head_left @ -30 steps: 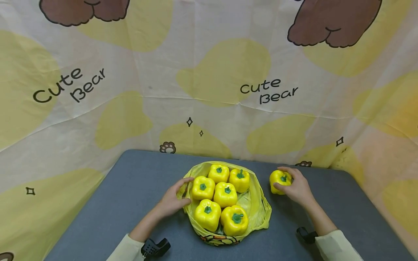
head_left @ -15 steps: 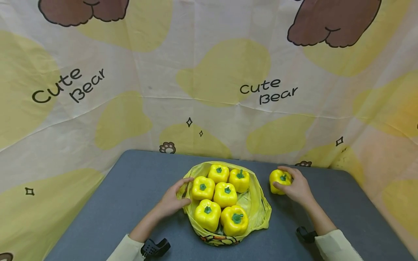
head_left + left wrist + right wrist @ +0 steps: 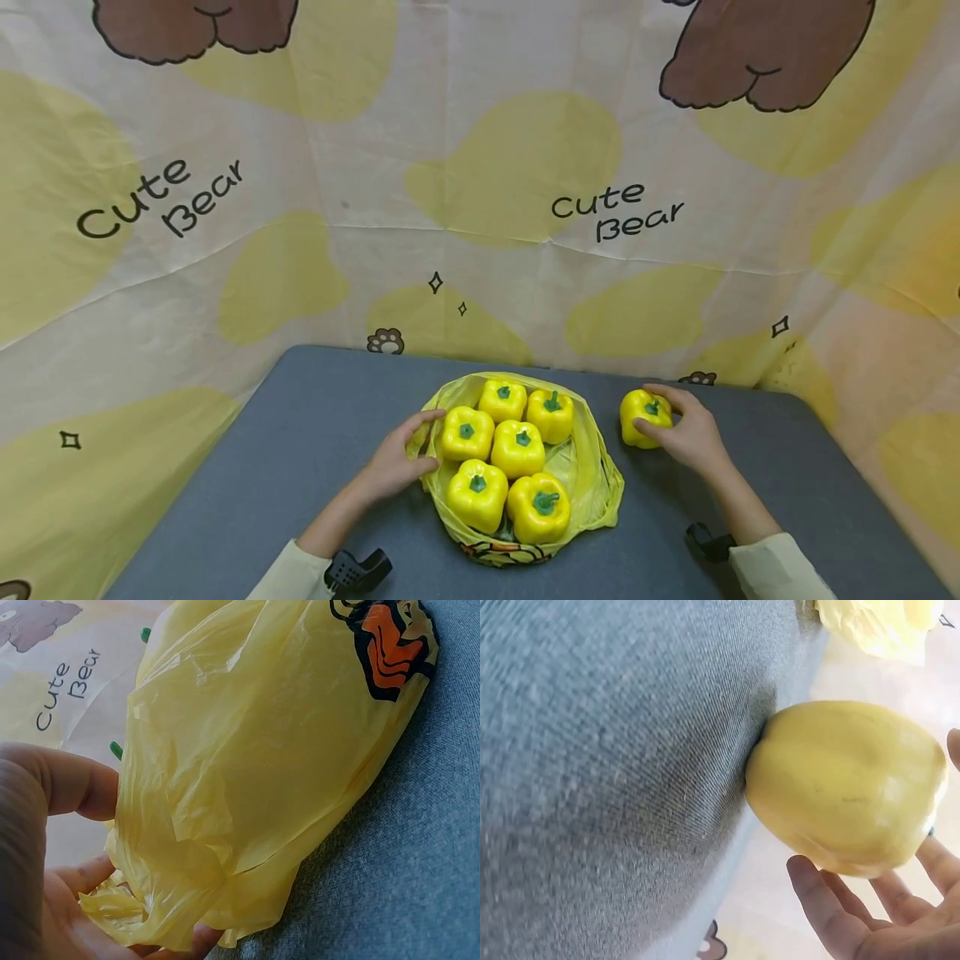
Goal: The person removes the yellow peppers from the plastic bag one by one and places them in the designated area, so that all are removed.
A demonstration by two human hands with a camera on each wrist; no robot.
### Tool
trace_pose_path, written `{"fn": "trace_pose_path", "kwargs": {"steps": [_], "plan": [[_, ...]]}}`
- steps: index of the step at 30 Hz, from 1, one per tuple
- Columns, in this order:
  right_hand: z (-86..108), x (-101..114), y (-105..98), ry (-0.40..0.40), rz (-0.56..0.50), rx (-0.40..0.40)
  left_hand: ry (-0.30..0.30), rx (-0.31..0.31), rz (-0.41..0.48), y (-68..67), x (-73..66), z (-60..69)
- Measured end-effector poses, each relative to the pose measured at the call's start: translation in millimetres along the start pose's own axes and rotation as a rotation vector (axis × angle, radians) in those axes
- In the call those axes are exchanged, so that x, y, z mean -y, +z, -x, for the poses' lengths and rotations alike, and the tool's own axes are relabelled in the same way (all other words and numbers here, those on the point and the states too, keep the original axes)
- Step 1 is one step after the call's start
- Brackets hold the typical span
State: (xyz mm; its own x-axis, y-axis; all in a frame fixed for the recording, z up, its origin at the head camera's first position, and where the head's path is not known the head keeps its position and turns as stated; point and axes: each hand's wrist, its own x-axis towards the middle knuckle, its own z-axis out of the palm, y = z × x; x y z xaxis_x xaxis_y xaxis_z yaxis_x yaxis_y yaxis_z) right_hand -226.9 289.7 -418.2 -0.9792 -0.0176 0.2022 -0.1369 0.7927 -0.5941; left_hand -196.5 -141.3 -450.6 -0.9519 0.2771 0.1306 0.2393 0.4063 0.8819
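A crumpled yellow plastic bag (image 3: 592,492) stands with its mouth open upward on the grey table, several yellow bell peppers (image 3: 518,448) inside. My left hand (image 3: 396,454) rests against the bag's left rim with relaxed, spread fingers; its thumb (image 3: 97,791) touches the plastic, and some fingers are hidden behind the bag. To the right, another yellow bell pepper (image 3: 637,415) sits on the table. Around that pepper my right hand (image 3: 690,429) is cupped loosely. In the right wrist view, its fingers (image 3: 829,907) lie beside the pepper (image 3: 847,787), and the thumb stands apart from it.
The grey table (image 3: 330,392) has rounded far corners. Behind it hangs a pale cloth (image 3: 487,167) with yellow patches and bear prints. Black bands with camera mounts (image 3: 358,573) are on both wrists, below white sleeves.
My right hand has shifted very slightly to the right around the lone pepper, which has barely moved. The left hand and the bag keep their places.
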Motion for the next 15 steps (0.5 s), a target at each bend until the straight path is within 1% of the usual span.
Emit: {"fn": "trace_pose_path", "kwargs": {"steps": [6,15], "plan": [[7.0,2.1,-7.0,0.0,0.004,-0.009,-0.019,-0.002,-0.006,0.8,1.8,-0.3],[21.1,14.2,-16.3,-0.017,0.005,-0.041,-0.033,-0.007,-0.019,0.9,3.7,-0.5]]}}
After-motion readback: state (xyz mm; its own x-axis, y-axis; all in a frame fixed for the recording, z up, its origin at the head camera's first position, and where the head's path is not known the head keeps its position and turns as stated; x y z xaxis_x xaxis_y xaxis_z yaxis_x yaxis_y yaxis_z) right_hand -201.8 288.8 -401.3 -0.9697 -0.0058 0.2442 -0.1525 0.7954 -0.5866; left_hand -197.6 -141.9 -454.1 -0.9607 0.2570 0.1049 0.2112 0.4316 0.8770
